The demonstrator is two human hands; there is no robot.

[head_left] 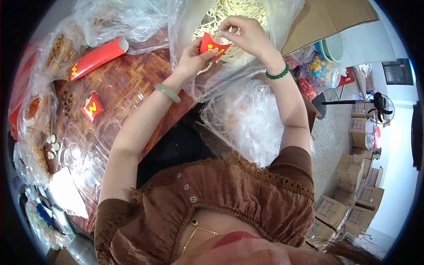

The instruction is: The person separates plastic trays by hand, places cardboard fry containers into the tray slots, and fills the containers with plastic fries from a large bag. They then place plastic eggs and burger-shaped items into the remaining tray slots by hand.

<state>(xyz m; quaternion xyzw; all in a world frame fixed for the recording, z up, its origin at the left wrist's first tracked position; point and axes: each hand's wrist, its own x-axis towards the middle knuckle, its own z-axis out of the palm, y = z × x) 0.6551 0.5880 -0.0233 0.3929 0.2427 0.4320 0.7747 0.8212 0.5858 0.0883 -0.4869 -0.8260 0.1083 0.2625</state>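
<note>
My left hand [192, 59] is closed around a small red carton [213, 46] with a yellow logo, held upright over a clear plastic bag. My right hand [245, 33] is at the carton's open top, its fingers pinched together; what they hold, if anything, is too small to make out. Pale yellow strips [229, 11] fill the bag behind and below both hands. On the wooden table [150, 70] to the left lies another small red carton [92, 107]. A stack of flat red cartons [99, 57] rests farther back.
Clear plastic trays [108, 130] and pale oval pieces [53, 145] lie on the table. Bags of small coloured pieces [33, 108] line the left edge. A bag of crumpled plastic [247, 119] sits near my body. Cardboard boxes [331, 210] and a fan [379, 107] stand to the right.
</note>
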